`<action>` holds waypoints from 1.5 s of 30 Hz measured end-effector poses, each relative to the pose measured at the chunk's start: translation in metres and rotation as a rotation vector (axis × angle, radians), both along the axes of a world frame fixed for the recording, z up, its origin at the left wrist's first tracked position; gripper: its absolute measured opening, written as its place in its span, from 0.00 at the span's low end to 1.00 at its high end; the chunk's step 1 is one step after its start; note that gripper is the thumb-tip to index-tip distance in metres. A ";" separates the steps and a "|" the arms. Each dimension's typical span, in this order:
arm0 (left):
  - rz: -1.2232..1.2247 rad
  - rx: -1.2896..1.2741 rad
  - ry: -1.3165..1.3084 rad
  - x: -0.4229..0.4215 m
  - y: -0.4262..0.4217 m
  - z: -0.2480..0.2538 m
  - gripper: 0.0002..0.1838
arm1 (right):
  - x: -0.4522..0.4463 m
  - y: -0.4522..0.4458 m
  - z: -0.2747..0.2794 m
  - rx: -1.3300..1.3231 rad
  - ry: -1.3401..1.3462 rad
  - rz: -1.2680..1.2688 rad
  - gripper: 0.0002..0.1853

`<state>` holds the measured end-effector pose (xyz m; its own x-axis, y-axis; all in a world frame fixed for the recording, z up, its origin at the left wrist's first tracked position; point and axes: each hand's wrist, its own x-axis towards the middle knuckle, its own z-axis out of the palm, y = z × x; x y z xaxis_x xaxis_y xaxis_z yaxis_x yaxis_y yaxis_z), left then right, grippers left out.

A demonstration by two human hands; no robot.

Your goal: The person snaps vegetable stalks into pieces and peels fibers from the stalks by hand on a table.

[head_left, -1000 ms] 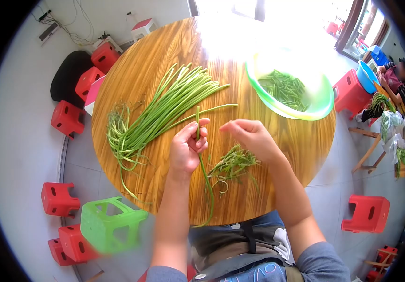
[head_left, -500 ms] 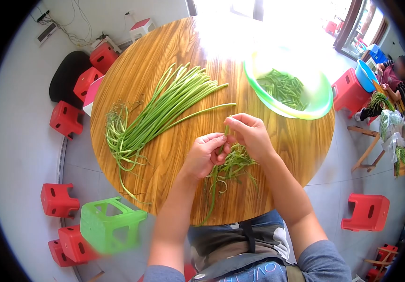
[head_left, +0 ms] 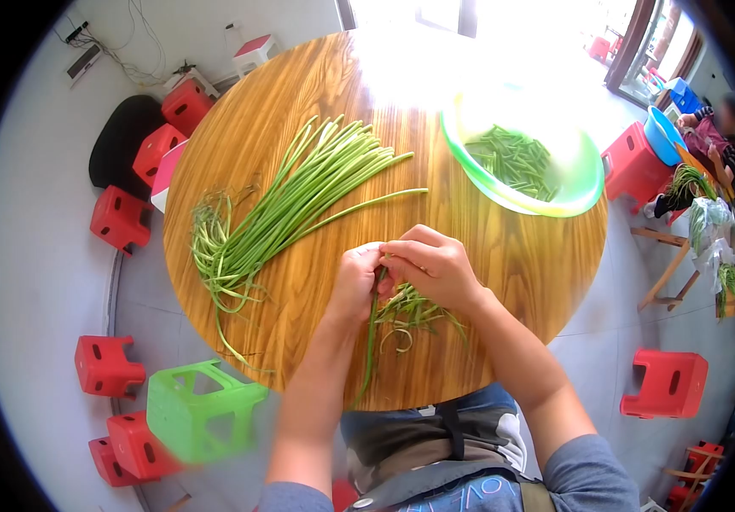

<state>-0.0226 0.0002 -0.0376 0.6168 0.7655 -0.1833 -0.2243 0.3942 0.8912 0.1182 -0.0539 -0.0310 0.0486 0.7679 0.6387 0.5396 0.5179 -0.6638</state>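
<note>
From afar, I saw the left hand (head_left: 355,278) wrapped around a long, thin green stem (head_left: 371,346), the right hand (head_left: 435,263) pinching its far end (contact partly hidden). A snug brace close to that pinch seemed best. Wispy green trimmings (head_left: 419,311) lay just beneath; beyond, on the round wood-grain table (head_left: 529,290), sat a bundle of long green stems (head_left: 307,192) and a green plastic bowl (head_left: 504,198).

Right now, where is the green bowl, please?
In the head view, the green bowl stands on the table, at its far right, beyond the right hand.
</note>
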 end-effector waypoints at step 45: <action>-0.214 -0.148 0.033 -0.011 0.002 0.030 0.11 | 0.013 -0.001 0.015 -0.434 0.704 -0.079 0.07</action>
<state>-0.0339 0.0017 -0.0074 0.7539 0.5813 -0.3061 -0.0934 0.5560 0.8259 0.1311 -0.0549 -0.0160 0.3902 0.9167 0.0863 -0.0528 0.1159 -0.9919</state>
